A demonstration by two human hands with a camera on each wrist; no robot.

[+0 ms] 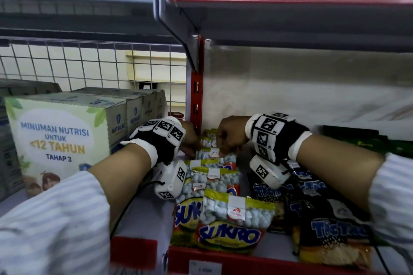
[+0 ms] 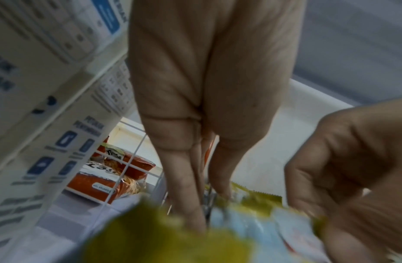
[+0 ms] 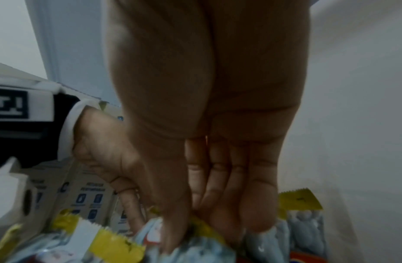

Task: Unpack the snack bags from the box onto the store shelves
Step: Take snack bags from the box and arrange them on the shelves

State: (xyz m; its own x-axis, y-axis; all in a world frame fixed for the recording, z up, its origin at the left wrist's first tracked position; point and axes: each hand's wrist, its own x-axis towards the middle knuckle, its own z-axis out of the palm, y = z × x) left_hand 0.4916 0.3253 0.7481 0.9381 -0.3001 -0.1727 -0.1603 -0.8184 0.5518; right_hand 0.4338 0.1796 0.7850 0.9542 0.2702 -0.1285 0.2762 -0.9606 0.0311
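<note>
- Our left hand [image 1: 188, 138] and right hand [image 1: 230, 135] both pinch one Sukro bag's [image 1: 212, 153] yellow top edge.
- Its row [image 1: 214, 185] runs toward 12 o'clock on the shelf [image 1: 143, 214].

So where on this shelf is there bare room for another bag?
Bare shelf floor between the milk cartons and the Sukro row. Crowded rightward: Sukro bags abut the Tic Tac bags, and both hands work the row's back.
</note>
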